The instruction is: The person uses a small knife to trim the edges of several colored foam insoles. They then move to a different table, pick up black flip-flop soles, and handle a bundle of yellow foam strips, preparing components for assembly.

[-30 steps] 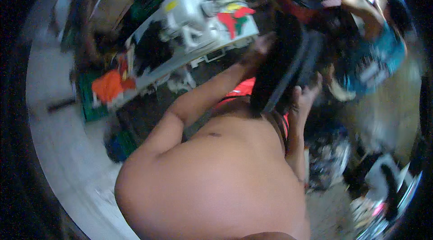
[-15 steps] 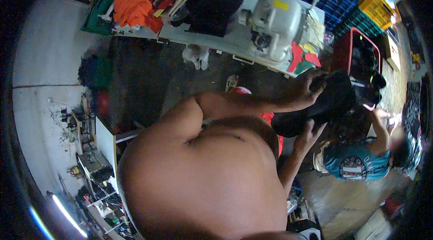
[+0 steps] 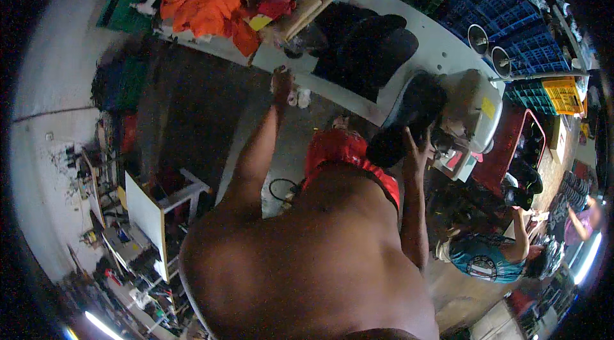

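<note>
My right hand [image 3: 417, 149] grips a bundle of black, rounded, sole-shaped pieces [image 3: 419, 100], fingers and thumb pressed against its lower side. The bundle is beside the sewing machine [image 3: 476, 110], over the table's front edge; whether it touches the table I cannot tell. My left hand [image 3: 281, 81] is away from the bundle, near the front edge of the pale table [image 3: 348, 100], and its fingers are too dark and small to read. Between my hands, on the table, lies a pile of similar black pieces [image 3: 374, 46], some with rounded ends.
Orange cloth [image 3: 198, 1] and cardboard scraps [image 3: 307, 14] occupy the table's left end. Blue crates [image 3: 518, 20] and a yellow crate [image 3: 563, 97] stand behind. At right, a person in a teal shirt [image 3: 486, 260] works beside a red bin [image 3: 499, 148]. A white-topped stand [image 3: 146, 215] is at left.
My left hand has let go of the black bundle and moved left to the table edge. My right hand still holds the bundle, now closer to the table. The whole view has turned.
</note>
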